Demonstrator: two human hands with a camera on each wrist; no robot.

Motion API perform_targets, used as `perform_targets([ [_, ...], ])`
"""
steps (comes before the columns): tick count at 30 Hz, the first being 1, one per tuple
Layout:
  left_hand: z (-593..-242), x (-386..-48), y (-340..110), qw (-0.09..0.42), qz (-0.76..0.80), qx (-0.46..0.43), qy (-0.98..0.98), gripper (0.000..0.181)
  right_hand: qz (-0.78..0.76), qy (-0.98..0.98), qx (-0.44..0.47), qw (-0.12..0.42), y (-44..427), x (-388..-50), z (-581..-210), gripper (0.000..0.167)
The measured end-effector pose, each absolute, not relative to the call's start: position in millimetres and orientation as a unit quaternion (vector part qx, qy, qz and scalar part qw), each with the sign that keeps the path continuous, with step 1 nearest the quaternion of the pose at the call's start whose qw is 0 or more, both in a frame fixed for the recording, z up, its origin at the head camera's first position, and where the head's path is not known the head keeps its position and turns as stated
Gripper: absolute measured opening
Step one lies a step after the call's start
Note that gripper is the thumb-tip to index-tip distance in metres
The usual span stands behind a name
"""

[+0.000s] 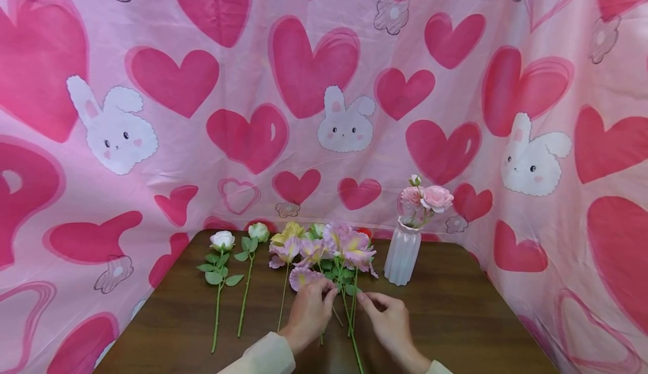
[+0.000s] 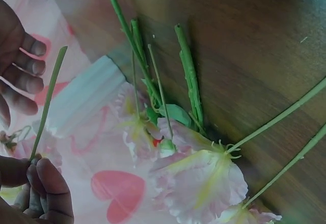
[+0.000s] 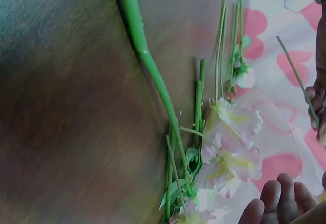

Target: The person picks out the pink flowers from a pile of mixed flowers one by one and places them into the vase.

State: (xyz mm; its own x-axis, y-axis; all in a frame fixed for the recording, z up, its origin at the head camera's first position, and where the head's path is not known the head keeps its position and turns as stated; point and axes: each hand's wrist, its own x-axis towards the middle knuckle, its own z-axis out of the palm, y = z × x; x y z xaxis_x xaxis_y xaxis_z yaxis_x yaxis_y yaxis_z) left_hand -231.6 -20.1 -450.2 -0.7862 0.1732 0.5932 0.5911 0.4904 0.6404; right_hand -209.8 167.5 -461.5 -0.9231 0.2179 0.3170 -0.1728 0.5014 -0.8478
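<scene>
My left hand pinches a thin green stem between thumb and fingers; the stem's free end points away from the fingertips. A lilac flower shows just behind that hand. Facing it, my right hand has its fingers apart and loosely bent, holding nothing, with fingertips close to the crossed green stems. Those stems lie on the table below a cluster of lilac-and-yellow flowers. In the right wrist view my right hand is at the bottom and my left hand at the right edge.
A ribbed white vase holding pink flowers stands at the back right of the brown table. To the left lie a white rose and a pale green one. A yellow flower is behind the lilac ones.
</scene>
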Motion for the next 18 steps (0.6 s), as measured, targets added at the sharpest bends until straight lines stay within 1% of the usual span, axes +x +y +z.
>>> perform_targets([
  [3,-450,-230,-18,0.238,-0.441,-0.233,-0.833,0.012,0.509,-0.84,-0.013,0.187,165,-208,-460,0.023],
  [7,-452,-229,-15,0.248,-0.43,-0.239,-0.834,0.015,0.508,-0.838,-0.008,0.197,161,-208,-460,0.022],
  [10,-453,-228,-14,0.241,-0.434,-0.245,-0.832,0.017,0.501,-0.84,-0.006,0.209,159,-209,-459,0.022],
  [13,-454,-227,-12,0.233,-0.44,-0.246,-0.831,0.019,0.5,-0.84,-0.009,0.209,157,-211,-458,0.022],
  [18,-454,-226,-10,0.239,-0.436,-0.245,-0.832,0.016,0.511,-0.835,-0.011,0.203,153,-212,-455,0.023],
])
